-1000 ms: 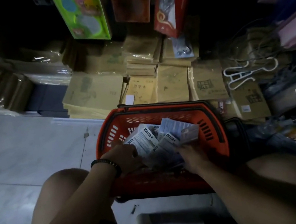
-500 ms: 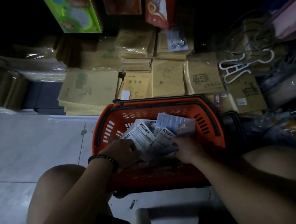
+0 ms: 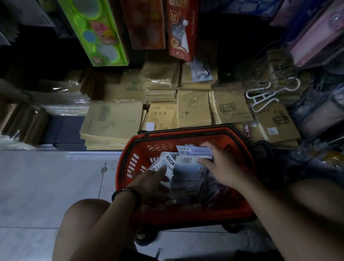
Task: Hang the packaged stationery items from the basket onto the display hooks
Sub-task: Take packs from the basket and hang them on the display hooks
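Orange slotted plastic basket (image 3: 131,165): holds white barcoded stationery packets (image 3: 185,168). Right hand (image 3: 221,167), previously low among them, now closed over the upper packets; left hand (image 3: 152,182) fingers spread flat beside it. Likely lifting a batch; none hung yet.

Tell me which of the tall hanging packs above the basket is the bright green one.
The leftmost hanging pack, lime green with round shapes; the two packs right of it are reddish-brown and red.
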`<state>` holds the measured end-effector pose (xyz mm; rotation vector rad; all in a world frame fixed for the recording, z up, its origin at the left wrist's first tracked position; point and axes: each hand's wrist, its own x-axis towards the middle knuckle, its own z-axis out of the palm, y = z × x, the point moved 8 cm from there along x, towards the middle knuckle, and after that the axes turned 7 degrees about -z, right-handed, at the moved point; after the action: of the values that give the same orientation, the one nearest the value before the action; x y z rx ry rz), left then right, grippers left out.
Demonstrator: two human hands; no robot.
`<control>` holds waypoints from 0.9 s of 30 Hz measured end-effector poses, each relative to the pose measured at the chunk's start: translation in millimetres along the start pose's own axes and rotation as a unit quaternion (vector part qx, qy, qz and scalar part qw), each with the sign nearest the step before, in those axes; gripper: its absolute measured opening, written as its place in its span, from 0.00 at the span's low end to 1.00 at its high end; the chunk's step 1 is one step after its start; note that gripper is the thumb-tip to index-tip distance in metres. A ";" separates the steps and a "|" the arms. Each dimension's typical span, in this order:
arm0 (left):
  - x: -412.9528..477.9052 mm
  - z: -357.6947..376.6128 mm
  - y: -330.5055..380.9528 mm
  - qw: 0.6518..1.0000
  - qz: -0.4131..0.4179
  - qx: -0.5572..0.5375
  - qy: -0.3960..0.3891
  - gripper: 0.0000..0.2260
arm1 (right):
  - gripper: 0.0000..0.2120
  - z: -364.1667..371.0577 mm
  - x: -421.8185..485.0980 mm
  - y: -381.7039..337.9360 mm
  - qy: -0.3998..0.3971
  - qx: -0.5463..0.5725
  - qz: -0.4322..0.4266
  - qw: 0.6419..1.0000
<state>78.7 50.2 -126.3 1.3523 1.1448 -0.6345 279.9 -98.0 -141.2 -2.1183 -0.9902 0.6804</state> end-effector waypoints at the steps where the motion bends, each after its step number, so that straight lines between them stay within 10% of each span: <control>1: -7.4 3.9 -3.0 0.998 -0.028 -0.054 -0.028 0.30 | 0.14 -4.2 -2.6 -12.3 0.022 0.021 -0.015 0.999; 8: -39.4 19.7 22.7 0.925 0.013 -0.354 -0.139 0.42 | 0.19 -20.6 -33.6 -96.4 0.085 0.097 -0.107 0.986; 15: -50.1 -2.4 36.3 0.904 0.176 -0.382 -0.073 0.15 | 0.22 -1.4 -60.9 -139.7 0.046 0.070 -0.219 0.972; 27: -144.0 -0.6 77.8 0.908 0.297 -0.295 -0.040 0.24 | 0.30 -72.7 -66.1 -198.3 0.093 -0.037 -0.206 0.973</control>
<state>94.9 28.6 35.1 1.0454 0.7079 0.1055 204.9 -84.4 66.6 -1.9083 -1.3121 0.2381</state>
